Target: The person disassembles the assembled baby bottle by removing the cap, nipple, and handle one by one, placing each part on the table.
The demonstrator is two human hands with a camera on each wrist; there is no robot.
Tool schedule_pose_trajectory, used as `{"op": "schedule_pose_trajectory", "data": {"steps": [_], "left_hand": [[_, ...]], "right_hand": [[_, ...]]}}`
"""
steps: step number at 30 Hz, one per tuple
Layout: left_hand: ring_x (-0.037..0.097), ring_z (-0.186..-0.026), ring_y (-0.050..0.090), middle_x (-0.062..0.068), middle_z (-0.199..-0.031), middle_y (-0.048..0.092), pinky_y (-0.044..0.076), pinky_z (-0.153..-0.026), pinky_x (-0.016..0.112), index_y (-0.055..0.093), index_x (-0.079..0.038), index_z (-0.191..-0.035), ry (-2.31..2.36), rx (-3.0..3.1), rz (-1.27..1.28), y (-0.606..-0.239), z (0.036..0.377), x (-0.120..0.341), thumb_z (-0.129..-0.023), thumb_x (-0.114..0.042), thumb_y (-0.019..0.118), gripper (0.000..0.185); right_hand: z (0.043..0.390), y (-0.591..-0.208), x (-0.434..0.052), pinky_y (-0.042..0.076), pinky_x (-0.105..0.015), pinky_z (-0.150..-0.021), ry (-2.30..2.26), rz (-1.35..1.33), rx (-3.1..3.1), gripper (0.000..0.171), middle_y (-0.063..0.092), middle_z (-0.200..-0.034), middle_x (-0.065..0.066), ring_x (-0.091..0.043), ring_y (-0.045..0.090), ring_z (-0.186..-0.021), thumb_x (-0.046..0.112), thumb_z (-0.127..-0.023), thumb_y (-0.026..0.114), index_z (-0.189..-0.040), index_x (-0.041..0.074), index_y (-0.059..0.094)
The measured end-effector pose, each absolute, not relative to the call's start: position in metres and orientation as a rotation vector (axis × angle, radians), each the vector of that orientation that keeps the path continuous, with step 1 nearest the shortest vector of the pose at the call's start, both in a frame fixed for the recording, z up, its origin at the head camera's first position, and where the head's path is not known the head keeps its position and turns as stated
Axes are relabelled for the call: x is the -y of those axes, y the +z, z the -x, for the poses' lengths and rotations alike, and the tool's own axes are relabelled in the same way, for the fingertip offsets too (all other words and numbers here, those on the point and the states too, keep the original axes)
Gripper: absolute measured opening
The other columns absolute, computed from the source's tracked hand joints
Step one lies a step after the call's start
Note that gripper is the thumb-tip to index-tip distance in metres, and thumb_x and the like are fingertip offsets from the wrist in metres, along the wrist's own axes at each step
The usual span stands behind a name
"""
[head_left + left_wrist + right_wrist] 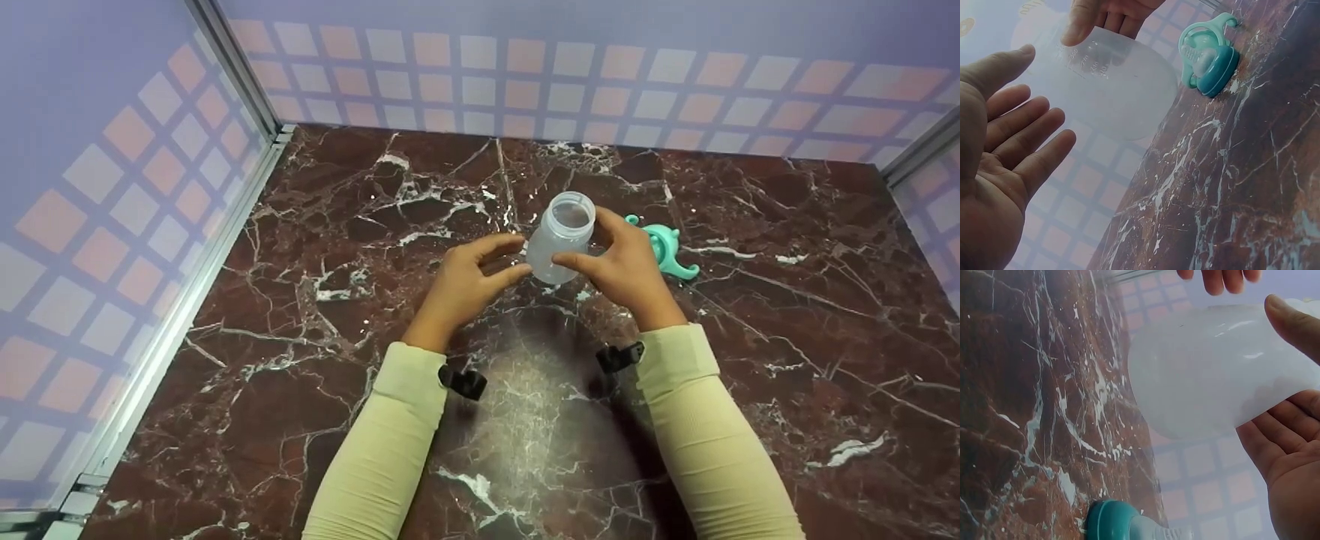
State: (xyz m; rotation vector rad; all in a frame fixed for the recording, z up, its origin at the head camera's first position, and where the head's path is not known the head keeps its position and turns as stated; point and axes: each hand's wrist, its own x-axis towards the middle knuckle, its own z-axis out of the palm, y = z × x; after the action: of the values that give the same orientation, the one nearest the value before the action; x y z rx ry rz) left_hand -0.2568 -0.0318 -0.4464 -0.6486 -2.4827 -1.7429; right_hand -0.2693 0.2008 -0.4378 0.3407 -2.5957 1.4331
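Observation:
A translucent baby bottle (557, 244) without a top is held above the table, its open mouth tilted up. My right hand (626, 259) grips it, thumb on the near side and fingers behind; the right wrist view shows the bottle's smooth base end (1179, 377). Printed measure marks show on the bottle (1112, 84) in the left wrist view. Just left of the bottle is my left hand (476, 277), its fingers spread and apart from it. Right of my right hand lies a teal bottle top with handles (667, 251) and a clear nipple (1201, 61), partly hidden by that hand.
The table (300, 405) has a dark red marbled surface with white veins. Panels with pink and white squares (517, 97) stand at the back and sides, and a metal rail (172, 315) runs along the left edge. Each wrist bears a small black camera (466, 382).

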Motion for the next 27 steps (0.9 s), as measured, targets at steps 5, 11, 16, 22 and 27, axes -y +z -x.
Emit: {"op": "schedule_pose_trajectory", "data": {"steps": [5,11,16,22,27], "left_hand": [[0.015,-0.115,0.064,0.006,-0.125,0.067,0.051,-0.096,0.023,0.065,-0.009,-0.125,-1.791,2.483,0.648,-0.448,0.257,0.033,-0.085,-0.032,0.073,0.047],[0.015,-0.115,0.064,0.007,-0.124,0.067,0.05,-0.096,0.02,0.065,-0.011,-0.124,-1.801,2.475,0.657,-0.45,0.257,0.033,-0.087,-0.029,0.071,0.042],[0.017,-0.114,0.065,0.011,-0.122,0.067,0.05,-0.096,0.02,0.066,-0.009,-0.123,-1.784,2.465,0.677,-0.45,0.256,0.033,-0.088,-0.025,0.071,0.039],[0.022,-0.113,0.065,0.016,-0.121,0.067,0.052,-0.098,0.032,0.065,-0.008,-0.123,-1.795,2.471,0.686,-0.451,0.255,0.034,-0.089,-0.024,0.071,0.039],[0.022,-0.11,0.067,0.015,-0.12,0.068,0.053,-0.097,0.034,0.065,-0.007,-0.123,-1.802,2.487,0.68,-0.452,0.254,0.034,-0.088,-0.026,0.07,0.039]], "right_hand": [[0.274,-0.44,-0.202,0.049,-0.038,-0.1,1.426,-0.312,2.603,0.078,0.067,-0.124,-0.003,-0.017,0.063,-0.114,0.044,-0.067,0.086,-0.133,0.016,0.057],[0.28,-0.445,-0.203,0.048,-0.038,-0.101,1.401,-0.272,2.618,0.077,0.066,-0.125,-0.006,-0.02,0.062,-0.115,0.039,-0.068,0.087,-0.134,0.013,0.056],[0.283,-0.449,-0.204,0.048,-0.04,-0.102,1.424,-0.246,2.619,0.077,0.065,-0.126,-0.01,-0.024,0.062,-0.117,0.035,-0.069,0.087,-0.134,0.01,0.055],[0.287,-0.453,-0.205,0.046,-0.041,-0.104,1.42,-0.217,2.635,0.077,0.063,-0.129,-0.012,-0.026,0.06,-0.119,0.033,-0.07,0.087,-0.135,0.008,0.053],[0.289,-0.457,-0.207,0.045,-0.042,-0.105,1.435,-0.201,2.641,0.078,0.061,-0.131,-0.014,-0.027,0.059,-0.121,0.032,-0.07,0.087,-0.135,0.006,0.052]]}}
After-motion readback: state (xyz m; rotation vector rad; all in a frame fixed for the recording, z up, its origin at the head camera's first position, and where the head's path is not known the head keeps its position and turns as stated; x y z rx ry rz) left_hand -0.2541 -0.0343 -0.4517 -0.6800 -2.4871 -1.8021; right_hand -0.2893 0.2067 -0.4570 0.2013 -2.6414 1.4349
